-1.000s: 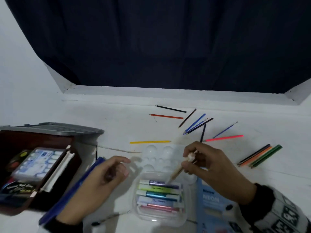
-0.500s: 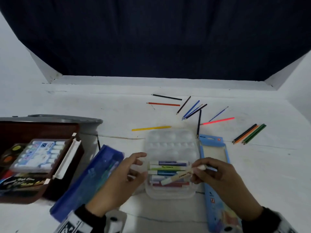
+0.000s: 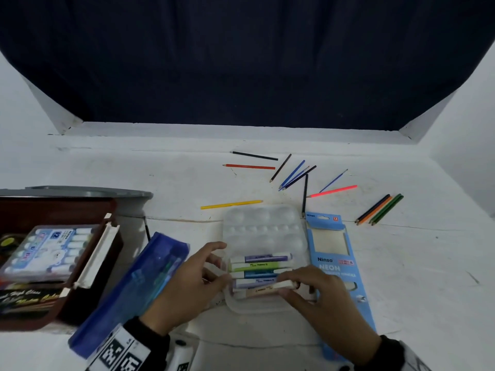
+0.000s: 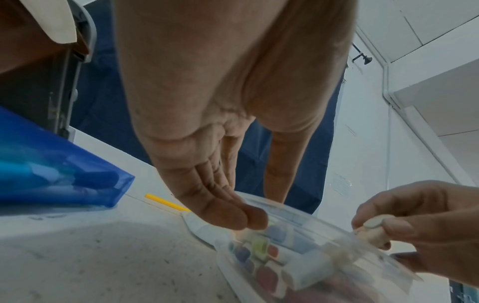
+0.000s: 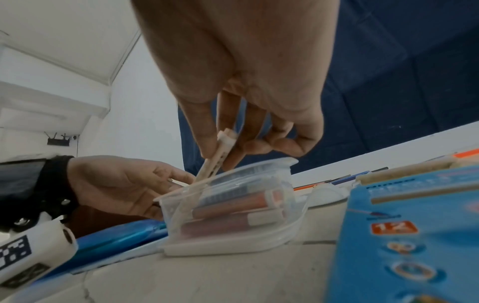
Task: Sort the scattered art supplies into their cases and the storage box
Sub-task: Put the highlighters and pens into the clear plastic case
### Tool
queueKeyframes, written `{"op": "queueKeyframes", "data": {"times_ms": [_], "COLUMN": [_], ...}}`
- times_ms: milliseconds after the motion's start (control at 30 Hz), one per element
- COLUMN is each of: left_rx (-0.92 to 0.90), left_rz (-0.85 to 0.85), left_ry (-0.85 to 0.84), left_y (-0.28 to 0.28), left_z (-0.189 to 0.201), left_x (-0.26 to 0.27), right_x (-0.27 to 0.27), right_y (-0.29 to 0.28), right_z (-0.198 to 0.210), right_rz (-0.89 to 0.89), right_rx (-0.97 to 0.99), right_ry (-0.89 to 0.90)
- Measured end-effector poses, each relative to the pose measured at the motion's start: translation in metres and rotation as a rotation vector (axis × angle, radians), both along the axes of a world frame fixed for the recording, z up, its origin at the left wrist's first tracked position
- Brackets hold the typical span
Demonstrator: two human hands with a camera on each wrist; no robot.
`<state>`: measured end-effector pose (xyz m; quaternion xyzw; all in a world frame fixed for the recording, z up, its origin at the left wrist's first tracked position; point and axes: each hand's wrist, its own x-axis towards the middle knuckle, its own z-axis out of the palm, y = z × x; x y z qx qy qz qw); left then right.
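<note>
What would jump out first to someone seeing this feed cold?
Probably the two hands at the clear marker case near the front middle: the right hand pinches a cream marker at its opening while the left hand touches the case's left side. Next, the loose coloured pencils scattered farther back, and the open brown storage box on the left.

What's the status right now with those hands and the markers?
Right hand pinching a cream marker, lowering it into the clear case. Left hand open, steadying the case's left side. Nothing in the way.
</note>
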<state>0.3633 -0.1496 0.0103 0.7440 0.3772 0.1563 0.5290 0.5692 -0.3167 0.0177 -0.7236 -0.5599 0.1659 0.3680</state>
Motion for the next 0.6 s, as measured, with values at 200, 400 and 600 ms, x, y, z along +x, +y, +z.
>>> {"op": "queueKeyframes", "data": {"times_ms": [200,400,600], "left_rx": [-0.002,-0.011,-0.027], "left_rz": [-0.017,-0.012,-0.017], "left_ry": [0.015,0.017,0.091], "left_y": [0.002,0.002,-0.004], "left_z": [-0.003,-0.001,-0.004], "left_x": [0.001,0.002,0.007], "right_x": [0.019,0.027,0.034], "right_y": [0.004,0.019,0.027], "right_z": [-0.006,0.003,0.01], "right_rz": [0.068,0.13,0.199], "right_rx": [-0.109,-0.16,-0.307], "right_ry": [-0.302,-0.573,-0.437]}}
